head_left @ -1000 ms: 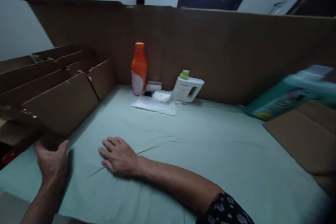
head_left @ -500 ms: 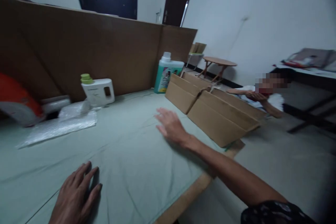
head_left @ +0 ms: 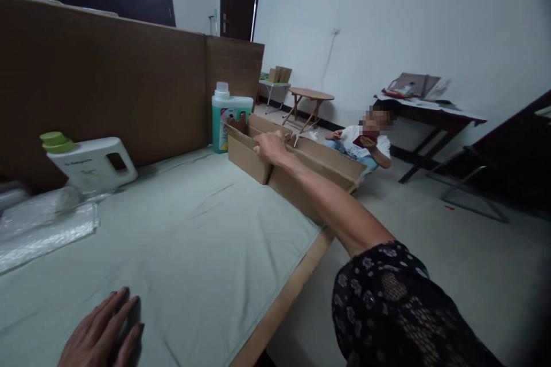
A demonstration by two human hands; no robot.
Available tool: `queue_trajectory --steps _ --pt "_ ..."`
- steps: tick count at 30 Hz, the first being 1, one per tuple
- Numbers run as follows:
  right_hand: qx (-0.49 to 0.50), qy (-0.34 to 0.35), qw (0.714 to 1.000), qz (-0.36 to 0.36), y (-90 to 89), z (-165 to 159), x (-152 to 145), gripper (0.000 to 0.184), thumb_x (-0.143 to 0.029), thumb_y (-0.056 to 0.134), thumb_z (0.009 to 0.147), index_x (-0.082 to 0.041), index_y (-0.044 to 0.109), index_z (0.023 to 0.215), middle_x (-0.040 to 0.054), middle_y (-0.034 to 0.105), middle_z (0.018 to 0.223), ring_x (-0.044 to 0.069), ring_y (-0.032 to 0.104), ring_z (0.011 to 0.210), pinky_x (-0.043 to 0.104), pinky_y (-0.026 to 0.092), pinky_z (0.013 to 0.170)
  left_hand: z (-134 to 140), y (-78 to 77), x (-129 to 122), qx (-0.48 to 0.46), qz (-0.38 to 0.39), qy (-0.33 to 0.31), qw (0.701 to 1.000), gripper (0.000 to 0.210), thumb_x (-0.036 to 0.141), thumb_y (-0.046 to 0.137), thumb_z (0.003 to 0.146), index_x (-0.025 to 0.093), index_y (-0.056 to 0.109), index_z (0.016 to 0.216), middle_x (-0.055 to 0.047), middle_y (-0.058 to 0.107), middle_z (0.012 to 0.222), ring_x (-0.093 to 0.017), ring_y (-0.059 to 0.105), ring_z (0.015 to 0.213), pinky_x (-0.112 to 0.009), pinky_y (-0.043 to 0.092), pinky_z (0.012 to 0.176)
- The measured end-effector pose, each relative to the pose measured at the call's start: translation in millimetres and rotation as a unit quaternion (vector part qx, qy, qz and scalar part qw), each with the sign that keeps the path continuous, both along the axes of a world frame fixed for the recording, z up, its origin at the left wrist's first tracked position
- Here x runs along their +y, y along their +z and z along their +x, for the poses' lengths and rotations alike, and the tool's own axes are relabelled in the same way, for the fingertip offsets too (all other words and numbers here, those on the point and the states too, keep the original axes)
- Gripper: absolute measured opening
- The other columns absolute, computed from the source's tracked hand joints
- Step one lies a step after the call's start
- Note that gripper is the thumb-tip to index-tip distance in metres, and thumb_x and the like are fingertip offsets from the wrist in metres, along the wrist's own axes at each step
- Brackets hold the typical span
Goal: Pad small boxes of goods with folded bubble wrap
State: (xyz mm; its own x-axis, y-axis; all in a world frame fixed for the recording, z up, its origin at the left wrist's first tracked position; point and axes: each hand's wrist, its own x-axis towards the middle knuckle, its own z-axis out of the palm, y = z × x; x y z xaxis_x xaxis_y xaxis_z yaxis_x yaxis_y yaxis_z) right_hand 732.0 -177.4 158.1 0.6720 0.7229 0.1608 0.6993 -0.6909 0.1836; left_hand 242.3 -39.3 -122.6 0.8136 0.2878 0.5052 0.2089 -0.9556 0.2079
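My left hand (head_left: 101, 332) lies open on the pale green cloth (head_left: 193, 241), its fingers stretched and nothing in them. My right hand (head_left: 272, 147) is at the top of the cardboard boxes on the right. Its fingers curl over the rim where the smaller cardboard box (head_left: 247, 157) meets the longer cardboard box (head_left: 297, 189); some fingertips are hidden. Just behind the smaller box stands a teal bottle (head_left: 219, 117) with a clear cap.
A white jug (head_left: 92, 163) with a green cap and bubble wrap (head_left: 51, 232) are at the left. A tall cardboard panel (head_left: 107, 80) edges the back. A person (head_left: 365, 140) sits on the floor beyond, near a dark table (head_left: 434, 112) and a small round table (head_left: 312, 93).
My right hand has moved from above the cloth to the cardboard boxes' rim. My view has swung right, so everything sits further left. The left hand still rests on the cloth.
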Motion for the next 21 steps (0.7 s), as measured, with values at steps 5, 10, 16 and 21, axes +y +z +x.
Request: queue_trajectory --steps 5,10,16,21 --pt "0.002 0.174 0.984 0.049 -12.6 -87 -8 0.018 -0.023 0.061 0.095 -0.019 0.077 0.100 0.0129 0.077 0.101 0.031 0.065 0.107 0.052 0.039 0.108 11 51.0 -31 0.002 -0.154 0.153 0.976 0.059 0.049 0.055 0.093 0.020 0.051 0.144 -0.017 0.056 0.148 -0.038 0.056 0.135 -0.058 0.052 0.109" --pt "0.074 0.440 0.882 0.153 -22.8 -179 -50 0.015 -0.031 0.063 0.096 -0.030 0.076 0.103 0.0018 0.079 0.102 0.027 0.069 0.108 0.053 0.036 0.117 7 78.0 -56 -0.075 -0.295 0.232 0.924 0.083 0.050 0.063 0.088 0.025 0.029 0.160 -0.017 0.045 0.157 -0.039 0.053 0.138 -0.061 0.046 0.114" --pt "0.279 0.305 0.806 0.424 -56.3 -185 -87 0.016 -0.050 0.063 0.092 -0.049 0.075 0.103 0.0044 0.078 0.107 0.032 0.071 0.109 0.056 0.050 0.109 -22 93.4 -69 -0.115 -0.398 0.291 0.863 0.080 0.053 0.071 0.077 0.020 0.045 0.145 -0.017 0.058 0.143 -0.038 0.055 0.134 -0.059 0.046 0.113" --pt "0.549 0.184 0.769 0.272 -128.0 -181 -54 0.052 -0.062 0.061 0.086 -0.030 0.071 0.125 0.0104 0.077 0.114 0.033 0.073 0.107 0.052 0.059 0.098 -27 98.1 -68 -0.133 -0.413 0.298 0.850 0.064 0.048 0.069 0.076 0.019 0.055 0.130 -0.014 0.067 0.128 -0.034 0.062 0.125 -0.051 0.050 0.108"
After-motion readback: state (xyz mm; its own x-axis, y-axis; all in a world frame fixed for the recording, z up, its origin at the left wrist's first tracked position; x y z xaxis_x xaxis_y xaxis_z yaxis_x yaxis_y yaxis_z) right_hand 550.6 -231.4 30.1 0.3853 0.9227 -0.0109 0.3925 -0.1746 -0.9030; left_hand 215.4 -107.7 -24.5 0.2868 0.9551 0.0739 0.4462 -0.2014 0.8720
